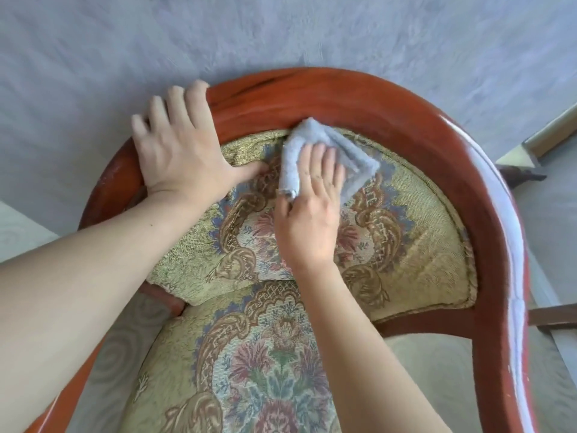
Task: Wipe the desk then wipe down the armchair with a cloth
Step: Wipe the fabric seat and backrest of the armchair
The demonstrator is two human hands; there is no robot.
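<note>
right hand (307,214) presses cloth (315,151) on armchair (421,126) backrest; left hand (178,142) on rail

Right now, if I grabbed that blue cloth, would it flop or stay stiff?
The blue cloth would probably flop: it lies folded in soft layers under the right hand. It looks fluffy, so likely light. Probably not slippery.

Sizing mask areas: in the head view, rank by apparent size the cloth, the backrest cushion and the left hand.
1. backrest cushion, clearly largest.
2. and 3. left hand and cloth: similar; the right hand covers part of the cloth, so no ranking.
</note>
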